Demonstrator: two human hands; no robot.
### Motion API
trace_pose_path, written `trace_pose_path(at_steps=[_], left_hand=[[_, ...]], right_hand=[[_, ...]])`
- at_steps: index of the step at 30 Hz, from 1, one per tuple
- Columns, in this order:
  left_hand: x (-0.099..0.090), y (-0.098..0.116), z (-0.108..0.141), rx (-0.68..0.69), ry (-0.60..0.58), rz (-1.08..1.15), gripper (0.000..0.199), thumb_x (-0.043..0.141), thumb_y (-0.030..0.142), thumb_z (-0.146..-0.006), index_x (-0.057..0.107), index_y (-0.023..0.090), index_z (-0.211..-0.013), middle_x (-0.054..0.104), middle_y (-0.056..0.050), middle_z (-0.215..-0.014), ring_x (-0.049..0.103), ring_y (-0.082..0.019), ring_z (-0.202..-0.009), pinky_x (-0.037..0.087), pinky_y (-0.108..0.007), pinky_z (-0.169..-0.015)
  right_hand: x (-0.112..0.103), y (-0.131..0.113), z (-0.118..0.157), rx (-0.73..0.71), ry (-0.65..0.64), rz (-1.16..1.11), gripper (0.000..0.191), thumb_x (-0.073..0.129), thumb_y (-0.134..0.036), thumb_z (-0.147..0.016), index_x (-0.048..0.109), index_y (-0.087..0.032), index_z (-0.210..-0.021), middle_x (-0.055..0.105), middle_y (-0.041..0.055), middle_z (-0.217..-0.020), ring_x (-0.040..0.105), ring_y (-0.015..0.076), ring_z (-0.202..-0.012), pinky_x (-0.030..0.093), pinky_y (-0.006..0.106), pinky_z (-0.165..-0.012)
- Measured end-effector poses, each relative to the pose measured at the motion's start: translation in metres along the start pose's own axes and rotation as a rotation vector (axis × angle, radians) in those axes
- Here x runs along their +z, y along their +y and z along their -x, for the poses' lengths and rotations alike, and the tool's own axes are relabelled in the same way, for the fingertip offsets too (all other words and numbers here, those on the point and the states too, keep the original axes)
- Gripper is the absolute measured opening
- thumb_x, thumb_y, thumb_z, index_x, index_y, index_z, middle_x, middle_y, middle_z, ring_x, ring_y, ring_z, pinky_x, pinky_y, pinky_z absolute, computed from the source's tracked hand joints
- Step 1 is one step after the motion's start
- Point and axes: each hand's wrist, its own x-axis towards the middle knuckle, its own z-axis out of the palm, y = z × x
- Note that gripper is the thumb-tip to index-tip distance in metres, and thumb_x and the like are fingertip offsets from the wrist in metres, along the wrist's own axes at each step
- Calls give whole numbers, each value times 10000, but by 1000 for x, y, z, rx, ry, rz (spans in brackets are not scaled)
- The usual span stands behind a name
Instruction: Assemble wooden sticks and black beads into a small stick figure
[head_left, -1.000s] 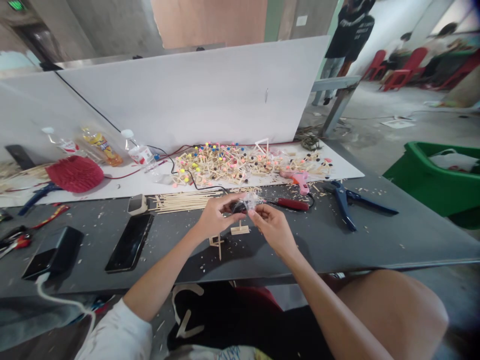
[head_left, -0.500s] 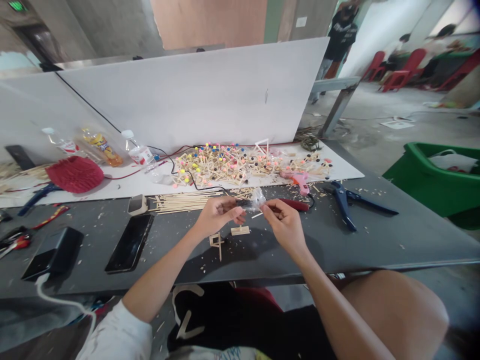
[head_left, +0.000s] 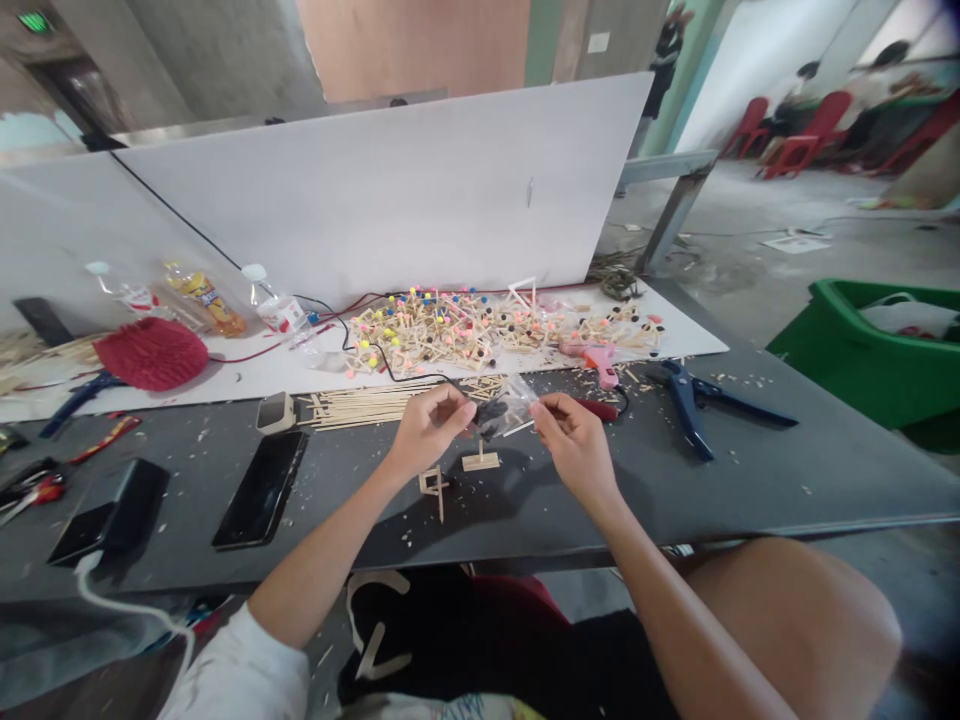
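Observation:
A small clear plastic bag (head_left: 506, 408) with something dark inside is stretched between my hands above the grey table (head_left: 750, 490). My left hand (head_left: 431, 430) pinches the bag's left side, and my right hand (head_left: 574, 445) pinches its right side. A thin wooden stick (head_left: 517, 428) pokes out below the bag. Under my hands stand two small glued stick frames (head_left: 480, 461) (head_left: 433, 490). Behind the bag lies a red-handled tool (head_left: 598, 409), partly hidden by my right hand.
Loose sticks (head_left: 367, 405) lie beyond my left hand, with a phone (head_left: 260, 503) and power bank (head_left: 111, 510) to the left. Blue pliers (head_left: 688, 420) and a pink glue gun (head_left: 592, 360) lie right. Many bead-tipped stick models (head_left: 427, 330) crowd the white board.
My hands have moved slightly apart, and the bag now hangs stretched between them, with its dark contents more visible. The view has shifted a little, and the standing person in the background has moved away.

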Motion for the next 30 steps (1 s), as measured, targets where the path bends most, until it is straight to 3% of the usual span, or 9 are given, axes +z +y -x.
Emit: trace_pose_path(at_steps=[4,7,15,22,26,30], left_hand=[[-3,6,0,63,-76,-109,280,593,426,-922,702,171,-959,722,-70,-876,653,-142,-726,520,-239,-635],[-2,9,1,77,-138,-208,256,621,401,-908,718,170,-854,705,-42,-767,604,-117,-631,456,-214,-561],[0,6,4,108,-40,-201,261,625,372,-900,681,153,-770,688,-40,-715,601,-118,-621,445,-211,-566],[1,9,4,116,-223,-234,236,624,342,-892,636,157,-745,606,-9,-664,533,-113,-600,408,-225,-574],[1,13,7,179,-207,-249,218,596,314,-905,643,156,-763,615,-19,-684,548,-122,-628,415,-238,-605],[0,17,8,186,-308,-266,203,570,273,-910,624,156,-754,610,-11,-670,548,-121,-627,410,-237,-607]], right_hand=[[-1,-11,2,-113,-160,169,218,602,-373,-882,625,-179,-785,546,-10,-660,466,122,-586,347,250,-548],[1,-16,4,-151,-251,235,204,588,-333,-884,636,-178,-761,575,-4,-654,486,130,-589,365,255,-566],[8,-9,7,-75,-151,154,254,593,-405,-887,658,-167,-823,643,32,-740,559,160,-647,416,264,-606],[11,-18,12,-252,-221,309,208,570,-266,-883,575,-182,-693,510,-26,-608,432,117,-569,315,250,-552],[13,-20,14,-243,-221,262,212,572,-321,-907,616,-177,-758,539,-17,-640,450,119,-576,330,245,-554],[14,-20,17,-288,-261,253,246,566,-332,-924,617,-177,-739,548,-10,-642,461,122,-582,332,250,-563]])
